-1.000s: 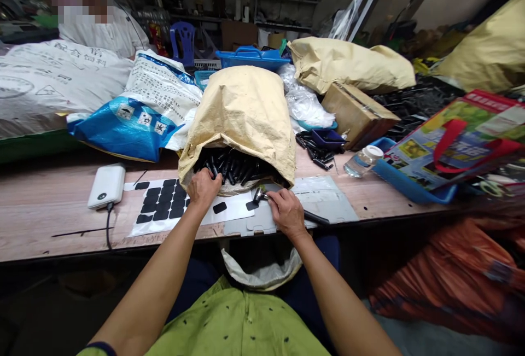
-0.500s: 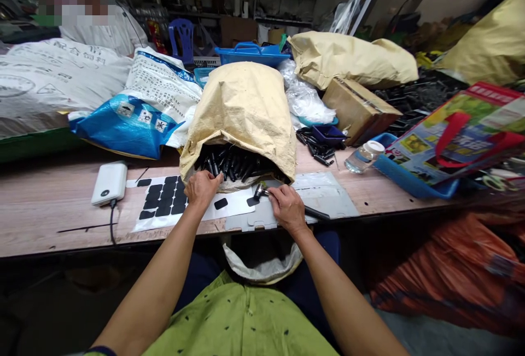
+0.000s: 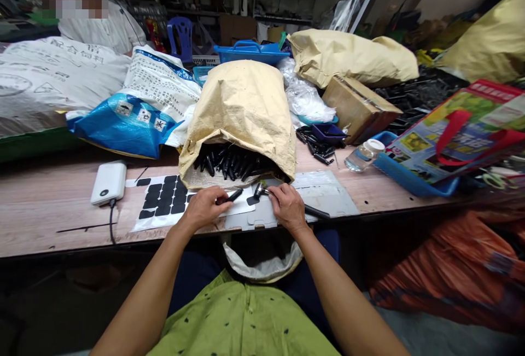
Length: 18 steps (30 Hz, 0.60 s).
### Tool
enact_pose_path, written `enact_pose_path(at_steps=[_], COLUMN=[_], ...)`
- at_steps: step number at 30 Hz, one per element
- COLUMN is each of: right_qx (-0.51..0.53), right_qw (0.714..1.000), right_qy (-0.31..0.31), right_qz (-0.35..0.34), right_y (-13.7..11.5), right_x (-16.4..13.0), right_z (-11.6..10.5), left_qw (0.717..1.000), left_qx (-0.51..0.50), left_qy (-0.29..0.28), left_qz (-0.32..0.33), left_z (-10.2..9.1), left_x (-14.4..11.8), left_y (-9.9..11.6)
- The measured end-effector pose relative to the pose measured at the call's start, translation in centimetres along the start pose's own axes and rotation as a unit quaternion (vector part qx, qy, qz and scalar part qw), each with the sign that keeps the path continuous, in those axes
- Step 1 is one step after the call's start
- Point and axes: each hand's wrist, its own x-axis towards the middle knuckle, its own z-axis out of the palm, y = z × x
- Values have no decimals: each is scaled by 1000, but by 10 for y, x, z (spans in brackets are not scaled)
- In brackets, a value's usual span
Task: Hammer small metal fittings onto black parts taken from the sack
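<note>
A tan paper sack (image 3: 241, 112) lies on the wooden bench with its mouth toward me, full of short black plastic pieces (image 3: 229, 164). My left hand (image 3: 204, 207) holds one black piece (image 3: 234, 196) just in front of the sack's mouth. My right hand (image 3: 287, 206) grips a small hammer (image 3: 260, 190) whose dark handle sticks out to the right. A white sheet with several black adhesive pads (image 3: 164, 201) lies under and left of my left hand. Both hands rest over a grey metal plate (image 3: 324, 200).
A white power bank (image 3: 108, 182) with a cable sits at left. Blue-and-white sacks (image 3: 139, 110), a cardboard box (image 3: 356, 107), a clear bottle (image 3: 363, 155), a blue tray (image 3: 406, 178) and a colourful bag (image 3: 463, 129) crowd the bench. A person in white sits at far left. An open bag (image 3: 262, 260) hangs below the bench edge.
My left hand has drawn back out of the sack's mouth toward me, now holding one black piece. My right hand with the hammer has hardly moved.
</note>
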Motion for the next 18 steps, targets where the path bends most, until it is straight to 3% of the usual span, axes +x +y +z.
enact_pose_path(at_steps=[3,9,14,18], right_qx=[-4,-9,-7,-6], right_qw=[1000,1000,1000,1000], right_qy=[0,1,2,3], right_qz=[-2,-1,-2,-4], right_y=[0,-1,0,4], right_x=[0,0,0,1], right_z=[-1,-2,0,2], left_qw=[997,997,997,995], left_qx=[48,37,-28,-64], left_qy=[-34,51,78,71], left_qz=[49,54,-4,-26], left_z=[8,24,42,47], left_x=[-14,-12,-7,-6], left_y=[2,7,2,-3])
